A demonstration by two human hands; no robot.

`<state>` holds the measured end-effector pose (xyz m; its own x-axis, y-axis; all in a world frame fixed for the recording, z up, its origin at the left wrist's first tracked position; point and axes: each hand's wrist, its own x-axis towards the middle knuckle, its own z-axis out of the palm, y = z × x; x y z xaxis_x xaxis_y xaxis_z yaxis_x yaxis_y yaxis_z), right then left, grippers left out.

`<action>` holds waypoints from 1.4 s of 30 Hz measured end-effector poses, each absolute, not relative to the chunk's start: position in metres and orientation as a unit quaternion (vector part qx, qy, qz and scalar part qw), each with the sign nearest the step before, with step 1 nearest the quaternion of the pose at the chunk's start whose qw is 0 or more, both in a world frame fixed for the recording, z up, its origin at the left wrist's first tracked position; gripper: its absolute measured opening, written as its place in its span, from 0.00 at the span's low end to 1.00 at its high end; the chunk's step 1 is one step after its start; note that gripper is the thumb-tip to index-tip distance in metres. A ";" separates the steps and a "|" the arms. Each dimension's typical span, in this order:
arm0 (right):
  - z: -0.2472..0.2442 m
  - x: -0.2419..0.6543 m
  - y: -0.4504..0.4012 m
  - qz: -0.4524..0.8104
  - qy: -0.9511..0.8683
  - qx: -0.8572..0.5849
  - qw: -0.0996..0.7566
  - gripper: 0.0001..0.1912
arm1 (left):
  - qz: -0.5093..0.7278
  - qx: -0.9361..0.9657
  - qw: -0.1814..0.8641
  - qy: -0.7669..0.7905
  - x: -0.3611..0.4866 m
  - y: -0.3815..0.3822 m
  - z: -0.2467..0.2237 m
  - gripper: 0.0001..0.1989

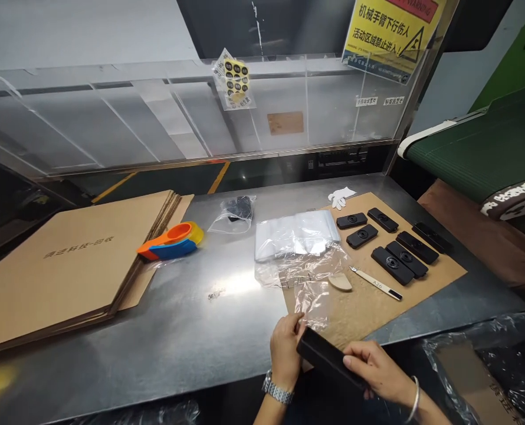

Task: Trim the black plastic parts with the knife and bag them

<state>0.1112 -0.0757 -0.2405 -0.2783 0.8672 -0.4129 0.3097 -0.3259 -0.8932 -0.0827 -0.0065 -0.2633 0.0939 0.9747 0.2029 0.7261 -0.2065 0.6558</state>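
Observation:
A long black part (331,357) is held tilted over the table's front edge. My right hand (377,369) has its fingers wrapped round the lower right end. At the upper left end is my left hand (286,348), its thumb and fingers pinched together by a small clear plastic bag (313,301). Whether these fingers grip the bag or the part is partly hidden. Several black parts (393,265) lie on a brown cardboard sheet (448,273), near a craft knife (376,283) and a beige wedge-shaped piece (341,282).
Clear bags (295,236) are stacked mid-table, with a white glove (341,196) behind. Flat cardboard (68,254) and an orange-blue tape dispenser (171,242) lie left. A bag with black contents (236,213) sits further back. A green conveyor (488,147) stands right.

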 end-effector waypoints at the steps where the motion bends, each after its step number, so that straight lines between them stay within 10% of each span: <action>1: -0.247 0.111 -0.077 0.601 -0.518 -0.565 0.226 0.20 | 0.306 0.717 0.217 0.587 -0.083 -0.006 -0.264 0.11; 11: -0.256 0.101 -0.085 0.245 -0.686 -0.664 0.168 0.15 | 0.271 0.781 0.150 0.542 -0.074 -0.031 -0.267 0.13; 24: -0.217 0.089 -0.065 0.172 -0.669 -0.703 0.170 0.14 | 0.262 0.890 0.024 0.373 -0.058 -0.047 -0.223 0.13; 32: -0.157 0.144 -0.071 0.304 -0.643 -0.641 0.289 0.17 | 0.255 0.880 0.115 0.383 -0.043 -0.019 -0.168 0.10; 42: -0.209 0.170 -0.137 0.665 -0.118 -0.486 0.555 0.33 | 0.394 0.876 0.218 0.174 0.066 -0.049 -0.159 0.12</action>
<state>0.1697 -0.1372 -0.2087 0.0888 0.8522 -0.5156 -0.6232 -0.3562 -0.6962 0.0663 -0.0491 -0.1587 0.6285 0.4768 0.6145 0.1335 -0.8445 0.5187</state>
